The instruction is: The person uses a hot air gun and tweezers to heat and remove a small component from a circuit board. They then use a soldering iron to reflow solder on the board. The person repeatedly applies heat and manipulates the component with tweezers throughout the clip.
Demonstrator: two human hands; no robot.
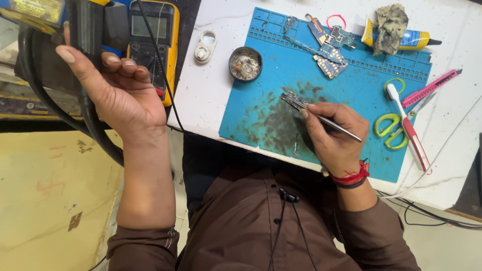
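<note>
The right hand [334, 135] pinched tweezers [331, 122] shut on a small circuit board [292, 98] mid-mat [351, 88] — bare mat all around that grip. The left hand [118, 90] gripped a black handle [90, 30] beyond the bench [211, 95] edge.

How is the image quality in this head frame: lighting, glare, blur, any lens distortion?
Head view: even, soft light with only faint shadows under the right hand on the blue mat; the white table is bright but not blown out; the multimeter screen shows slight glare; the left hand and tweezers look sharp; wide-angle stretching shows toward the edges.
</note>
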